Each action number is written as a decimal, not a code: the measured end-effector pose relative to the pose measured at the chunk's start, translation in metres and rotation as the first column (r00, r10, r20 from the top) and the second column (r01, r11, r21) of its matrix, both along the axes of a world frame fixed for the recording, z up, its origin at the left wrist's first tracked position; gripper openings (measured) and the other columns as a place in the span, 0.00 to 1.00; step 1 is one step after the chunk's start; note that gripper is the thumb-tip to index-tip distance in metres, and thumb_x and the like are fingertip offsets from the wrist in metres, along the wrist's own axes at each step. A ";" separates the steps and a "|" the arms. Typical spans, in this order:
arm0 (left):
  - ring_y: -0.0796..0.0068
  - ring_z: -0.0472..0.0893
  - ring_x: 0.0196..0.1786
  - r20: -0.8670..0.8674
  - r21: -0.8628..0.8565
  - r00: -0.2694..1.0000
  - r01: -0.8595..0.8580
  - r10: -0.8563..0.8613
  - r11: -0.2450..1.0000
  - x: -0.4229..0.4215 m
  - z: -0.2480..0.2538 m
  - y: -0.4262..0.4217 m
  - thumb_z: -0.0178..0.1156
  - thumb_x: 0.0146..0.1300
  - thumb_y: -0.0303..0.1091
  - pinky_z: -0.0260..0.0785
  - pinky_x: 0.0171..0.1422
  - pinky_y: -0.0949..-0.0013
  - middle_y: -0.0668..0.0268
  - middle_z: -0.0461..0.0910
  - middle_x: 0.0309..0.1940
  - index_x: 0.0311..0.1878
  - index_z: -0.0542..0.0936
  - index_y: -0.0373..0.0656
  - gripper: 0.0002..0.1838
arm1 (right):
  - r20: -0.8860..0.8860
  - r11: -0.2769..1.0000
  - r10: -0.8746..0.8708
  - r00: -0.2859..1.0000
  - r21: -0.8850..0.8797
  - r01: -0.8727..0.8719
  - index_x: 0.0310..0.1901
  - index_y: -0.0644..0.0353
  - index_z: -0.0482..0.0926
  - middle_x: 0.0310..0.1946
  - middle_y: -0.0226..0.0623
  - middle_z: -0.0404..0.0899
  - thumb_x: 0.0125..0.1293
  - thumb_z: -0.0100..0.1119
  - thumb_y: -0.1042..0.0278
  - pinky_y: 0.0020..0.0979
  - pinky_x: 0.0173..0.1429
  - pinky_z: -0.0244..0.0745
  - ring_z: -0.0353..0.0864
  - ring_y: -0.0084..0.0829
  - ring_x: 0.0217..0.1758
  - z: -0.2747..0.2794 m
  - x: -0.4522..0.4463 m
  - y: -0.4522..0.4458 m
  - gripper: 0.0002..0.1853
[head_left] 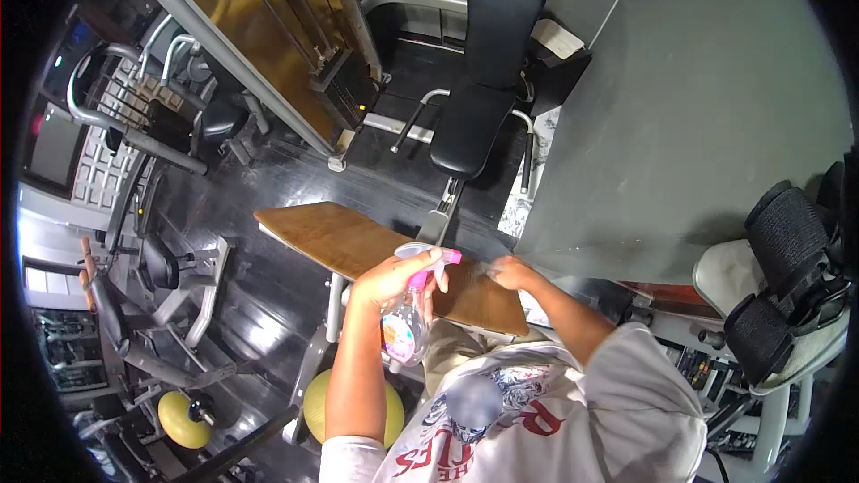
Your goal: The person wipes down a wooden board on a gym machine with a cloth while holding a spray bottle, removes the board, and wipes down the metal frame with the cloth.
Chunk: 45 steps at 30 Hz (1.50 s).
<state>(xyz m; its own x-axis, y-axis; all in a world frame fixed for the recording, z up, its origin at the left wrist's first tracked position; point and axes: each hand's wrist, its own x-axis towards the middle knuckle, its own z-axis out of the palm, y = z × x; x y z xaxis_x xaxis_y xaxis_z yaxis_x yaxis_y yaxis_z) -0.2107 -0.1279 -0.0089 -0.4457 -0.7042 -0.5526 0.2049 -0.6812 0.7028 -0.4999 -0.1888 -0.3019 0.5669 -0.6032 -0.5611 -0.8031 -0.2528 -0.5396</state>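
My left hand (398, 281) is wrapped round the neck of a clear spray bottle (403, 331) with a pink trigger head and a colourful label. The nozzle points right, over a brown wooden board (331, 234) that lies in front of my body. Over the board's right part, my right hand (510, 274) is closed, its fingertips by something small and greyish that I cannot make out. A faint mist or blur shows between the nozzle and that hand.
A machine with a black padded seat (465, 130) stands ahead, beside a weight stack (344, 89). Exercise machines fill the left side. A yellow ball (318, 407) is below the board. Black straps (783, 224) hang at the right by a grey wall (698, 107).
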 end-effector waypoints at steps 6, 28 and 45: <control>0.62 0.82 0.19 -0.127 0.027 0.992 0.015 -0.012 1.000 0.007 -0.012 0.000 0.51 0.71 0.55 0.78 0.24 0.65 0.63 0.75 0.20 0.37 0.80 0.33 0.29 | 0.524 0.941 -0.002 0.852 0.289 -0.176 0.50 0.58 0.82 0.44 0.43 0.81 0.66 0.58 0.69 0.37 0.59 0.73 0.78 0.43 0.54 0.255 -0.024 0.037 0.12; 0.60 0.82 0.21 -0.279 0.110 0.952 -0.095 0.123 0.989 0.009 -0.013 0.000 0.55 0.71 0.47 0.80 0.25 0.58 0.57 0.80 0.29 0.61 0.74 0.36 0.25 | -0.026 0.994 0.016 1.000 0.112 -0.013 0.47 0.58 0.83 0.44 0.41 0.85 0.65 0.59 0.55 0.37 0.50 0.77 0.84 0.41 0.46 0.022 -0.007 -0.016 0.17; 0.59 0.82 0.20 -0.336 0.120 0.937 -0.053 0.091 0.991 0.013 -0.024 -0.001 0.55 0.71 0.47 0.79 0.24 0.60 0.56 0.83 0.31 0.59 0.73 0.32 0.26 | 0.050 0.961 -0.138 0.989 0.250 0.121 0.51 0.52 0.83 0.44 0.44 0.84 0.63 0.61 0.62 0.40 0.53 0.76 0.82 0.42 0.48 -0.034 0.000 -0.023 0.15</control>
